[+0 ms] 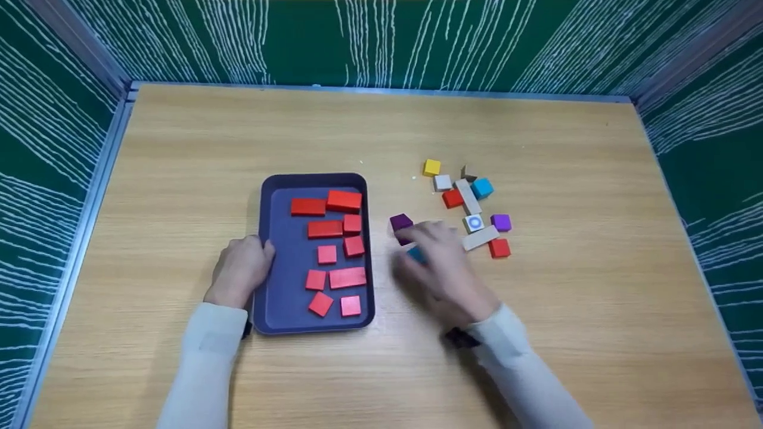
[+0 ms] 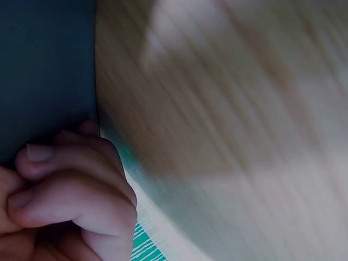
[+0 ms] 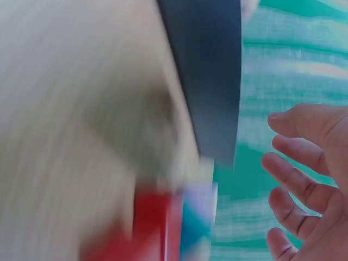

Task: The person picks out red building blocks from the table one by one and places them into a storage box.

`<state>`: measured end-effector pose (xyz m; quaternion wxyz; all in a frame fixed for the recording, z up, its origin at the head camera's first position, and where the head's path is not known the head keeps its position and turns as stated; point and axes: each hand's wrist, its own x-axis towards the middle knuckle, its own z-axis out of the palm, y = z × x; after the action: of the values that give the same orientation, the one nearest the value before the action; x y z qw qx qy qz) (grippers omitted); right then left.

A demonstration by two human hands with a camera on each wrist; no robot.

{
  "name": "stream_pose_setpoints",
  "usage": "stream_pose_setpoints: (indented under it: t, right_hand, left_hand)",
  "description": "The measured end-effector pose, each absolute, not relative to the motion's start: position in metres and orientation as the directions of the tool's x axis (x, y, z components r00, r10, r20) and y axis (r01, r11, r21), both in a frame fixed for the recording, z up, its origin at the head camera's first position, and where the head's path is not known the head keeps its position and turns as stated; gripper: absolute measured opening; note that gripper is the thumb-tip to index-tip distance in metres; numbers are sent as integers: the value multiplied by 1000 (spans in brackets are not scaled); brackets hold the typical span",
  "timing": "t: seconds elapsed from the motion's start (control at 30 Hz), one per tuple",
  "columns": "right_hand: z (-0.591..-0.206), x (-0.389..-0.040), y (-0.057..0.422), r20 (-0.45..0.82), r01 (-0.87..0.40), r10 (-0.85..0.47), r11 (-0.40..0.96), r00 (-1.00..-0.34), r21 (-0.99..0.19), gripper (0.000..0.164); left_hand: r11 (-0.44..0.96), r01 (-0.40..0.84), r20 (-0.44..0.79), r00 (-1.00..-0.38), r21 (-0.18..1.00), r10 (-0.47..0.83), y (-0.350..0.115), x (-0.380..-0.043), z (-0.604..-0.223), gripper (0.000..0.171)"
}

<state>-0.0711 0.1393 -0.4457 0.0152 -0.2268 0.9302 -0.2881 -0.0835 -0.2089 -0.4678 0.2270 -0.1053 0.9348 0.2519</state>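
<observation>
My left hand (image 1: 241, 269) holds the left side of a dark blue tray (image 1: 280, 322), thumb over the rim. In the left wrist view its curled fingers (image 2: 81, 163) lie against the tray's wall (image 2: 49, 70). Several red blocks (image 1: 347, 277) and pinkish ones (image 1: 326, 254) lie along the tray's right side. To the right of the tray my right hand (image 1: 447, 271), blurred, hovers over the table with nothing in its grasp. Under its fingers show a dark purple block (image 1: 401, 221) and part of a blue block (image 1: 416, 255). The right wrist view shows that hand's fingers (image 3: 299, 176) spread and loosely bent.
Beyond the right hand lie loose blocks: a yellow one (image 1: 431, 167), a white one (image 1: 442, 183), a blue one (image 1: 482, 188), red ones (image 1: 500, 248), a purple one (image 1: 501, 223) and long pale ones (image 1: 480, 238). Green walls (image 1: 310, 42) with white streaks enclose the wooden table (image 1: 208, 137).
</observation>
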Motion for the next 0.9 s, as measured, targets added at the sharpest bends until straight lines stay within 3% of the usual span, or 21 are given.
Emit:
stream_pose_setpoints:
  t: [0.2, 0.43, 0.73, 0.9]
  right_hand:
    - [-455, -76, 207, 221, -365, -292, 788, -931, -496, 40]
    - [-465, -72, 256, 133, -148, -97, 871, -986, -469, 43]
    - [-471, -71, 267, -45, 9, -7, 938, -999, -347, 59]
    - [-471, -71, 270, -84, 28, 1, 947, -996, -319, 57]
  left_hand:
    - [837, -339, -506, -858, 429, -88, -212, -83, -466, 46]
    - [837, -345, -510, -855, 425, -94, -214, -81, -465, 45]
    - [853, -308, -478, -875, 422, -79, -211, -83, -466, 44]
    - [851, -313, -489, -869, 421, -78, -210, -84, -465, 45]
